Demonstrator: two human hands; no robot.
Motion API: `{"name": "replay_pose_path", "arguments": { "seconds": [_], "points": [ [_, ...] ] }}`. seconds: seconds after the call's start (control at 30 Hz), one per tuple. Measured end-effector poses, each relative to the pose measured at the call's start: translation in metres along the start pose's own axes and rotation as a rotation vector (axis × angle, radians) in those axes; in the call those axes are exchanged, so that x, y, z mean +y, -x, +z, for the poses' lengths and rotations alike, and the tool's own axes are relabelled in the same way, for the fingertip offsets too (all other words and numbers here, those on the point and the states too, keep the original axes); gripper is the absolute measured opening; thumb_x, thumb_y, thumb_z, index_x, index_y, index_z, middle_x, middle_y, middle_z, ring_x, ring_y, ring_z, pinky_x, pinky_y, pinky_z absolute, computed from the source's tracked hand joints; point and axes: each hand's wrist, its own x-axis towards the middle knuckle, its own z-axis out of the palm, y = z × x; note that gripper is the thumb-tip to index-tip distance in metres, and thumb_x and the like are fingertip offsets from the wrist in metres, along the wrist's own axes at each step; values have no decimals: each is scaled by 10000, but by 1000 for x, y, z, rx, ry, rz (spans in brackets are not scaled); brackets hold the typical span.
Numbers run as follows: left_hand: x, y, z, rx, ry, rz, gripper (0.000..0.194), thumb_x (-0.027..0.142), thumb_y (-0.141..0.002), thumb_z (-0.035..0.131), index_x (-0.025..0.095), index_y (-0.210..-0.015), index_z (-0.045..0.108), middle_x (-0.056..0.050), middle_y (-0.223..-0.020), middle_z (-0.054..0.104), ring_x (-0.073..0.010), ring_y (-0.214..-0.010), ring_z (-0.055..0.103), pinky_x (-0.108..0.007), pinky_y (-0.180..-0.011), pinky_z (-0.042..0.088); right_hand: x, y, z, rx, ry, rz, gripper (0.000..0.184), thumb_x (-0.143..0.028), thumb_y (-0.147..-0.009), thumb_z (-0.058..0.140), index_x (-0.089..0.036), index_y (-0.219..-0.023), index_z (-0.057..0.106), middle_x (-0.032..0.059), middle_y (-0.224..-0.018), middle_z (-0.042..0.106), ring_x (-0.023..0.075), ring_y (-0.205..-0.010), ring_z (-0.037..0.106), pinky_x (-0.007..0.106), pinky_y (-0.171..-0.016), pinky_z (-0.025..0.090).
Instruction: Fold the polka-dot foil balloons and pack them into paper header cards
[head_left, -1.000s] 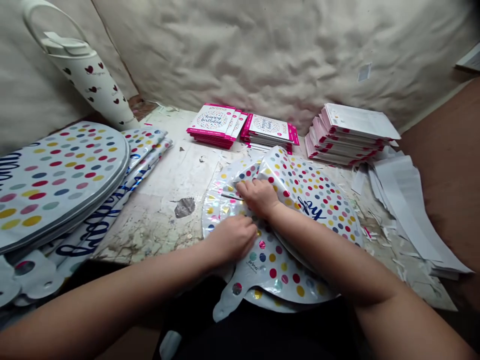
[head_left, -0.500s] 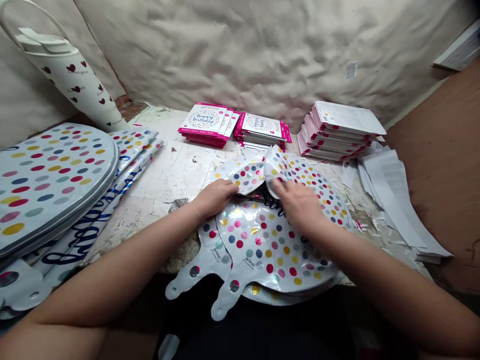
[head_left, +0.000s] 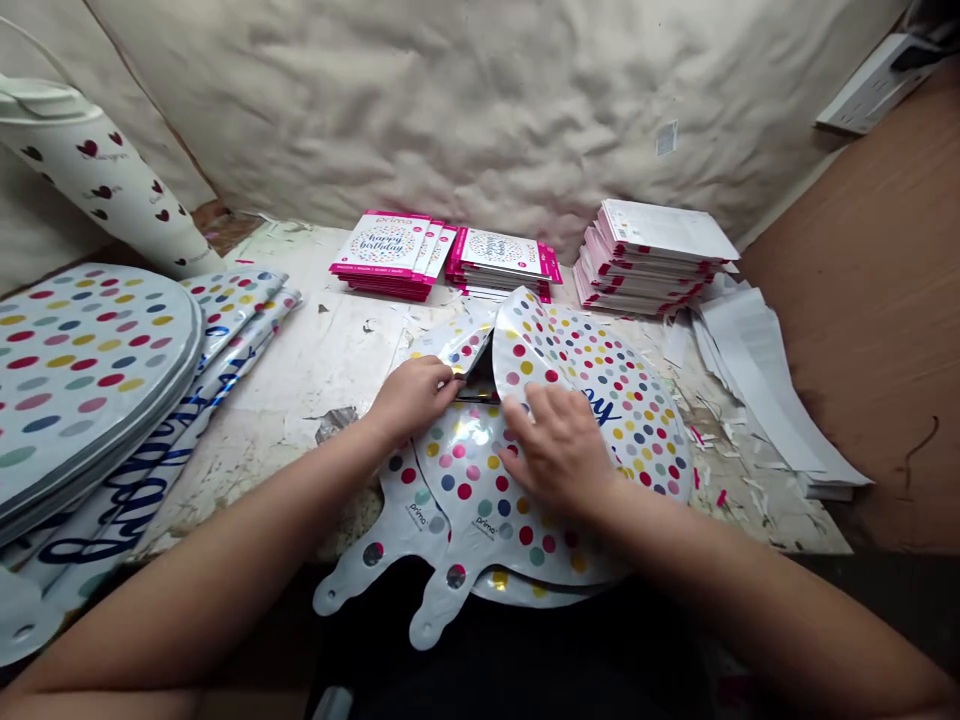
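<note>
Head view: the left hand [head_left: 411, 398] lies palm down with its fingers closed together, fingertips against a folded-over silver foil flap [head_left: 459, 342] near the middle of the worktop; whether it grips the flap cannot be determined. The right hand [head_left: 556, 445] is spread wide, palm down and not gripping, on a round silver foil balloon with multicoloured polka dots [head_left: 480, 490]. This balloon lies in a loose pile at the front edge of a scuffed white worktop [head_left: 322, 360], with two silver tail tabs, each printed "primo", extending past the edge. A second dotted foil balloon [head_left: 600, 380] stands folded up behind it, bearing blue script partly hidden by the right hand. On the left lie a stack of round dotted foil balloons [head_left: 90, 380] and flat silver foil pieces with blue script lettering [head_left: 154, 465], only partly legible. Toward the back are two stacks of white cards with magenta edges [head_left: 382, 250] [head_left: 502, 255]; the left stack reads "primo" and "happy birthday". Further right are a pile of white sheets with magenta edges [head_left: 652, 240] and loose white paper strips [head_left: 765, 390]. A white cone with dark red hearts [head_left: 97, 175] leans at upper left, its small script unreadable.
</note>
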Motion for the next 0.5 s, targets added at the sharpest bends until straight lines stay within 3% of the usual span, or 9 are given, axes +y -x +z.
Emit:
{"name": "replay_pose_path", "arguments": {
  "seconds": [0.07, 0.13, 0.23, 0.33, 0.4, 0.47, 0.5],
  "points": [
    [-1, 0, 3, 38, 40, -74, 325, 408, -842, 409, 196, -740, 634, -44, -818, 640, -194, -795, 573, -282, -670, 397, -13, -16, 6, -18, 36, 2, 396, -214, -857, 380, -213, -1240, 479, 124, -1006, 618, 283, -847, 536, 422, -725, 410],
    [-4, 0, 6, 19, 108, -181, 312, 428, -822, 433, 207, -709, 623, -23, -747, 639, -183, -727, 569, -272, -606, 372, -5, -23, 3, -33, 35, 46, 438, -108, -845, 326, -196, -1250, 467, 87, -814, 636, 229, -673, 546, 354, -602, 403],
    [-10, -1, 8, -27, 168, -296, 299, 442, -790, 462, 212, -649, 591, -5, -639, 614, -176, -638, 552, -266, -542, 333, 47, -12, -8, -42, -4, 281, 486, -116, -828, 356, -198, -1306, 391, 51, -696, 624, 179, -532, 521, 286, -488, 353],
    [-15, -1, 9, -37, 187, -333, 284, 439, -770, 477, 212, -628, 570, -3, -594, 597, -182, -611, 550, -267, -532, 327, 126, 23, -16, -36, -155, 777, 543, -184, -796, 436, -240, -1328, 341, 70, -777, 657, 204, -621, 588, 296, -516, 383],
    [-16, -2, 9, -44, 212, -359, 258, 432, -756, 488, 213, -643, 565, 2, -568, 589, -185, -601, 559, -266, -532, 336, 166, 47, -19, -109, -83, 1041, 563, -218, -788, 467, -185, -1339, 357, 160, -892, 665, 274, -774, 621, 355, -576, 406],
    [-17, -2, 7, -57, 245, -387, 236, 427, -746, 495, 213, -671, 561, 8, -546, 584, -183, -578, 570, -262, -523, 350, 179, 60, -22, -126, 37, 1087, 569, -267, -799, 488, -132, -1343, 387, 242, -1061, 618, 338, -955, 589, 419, -665, 417],
    [-17, -2, 6, -67, 264, -401, 233, 429, -744, 495, 212, -687, 558, 11, -537, 583, -180, -561, 574, -259, -514, 356, 173, 59, -23, -91, 58, 1016, 562, -285, -812, 484, -119, -1342, 399, 250, -1138, 585, 348, -1029, 559, 437, -721, 421]
  ]
}}
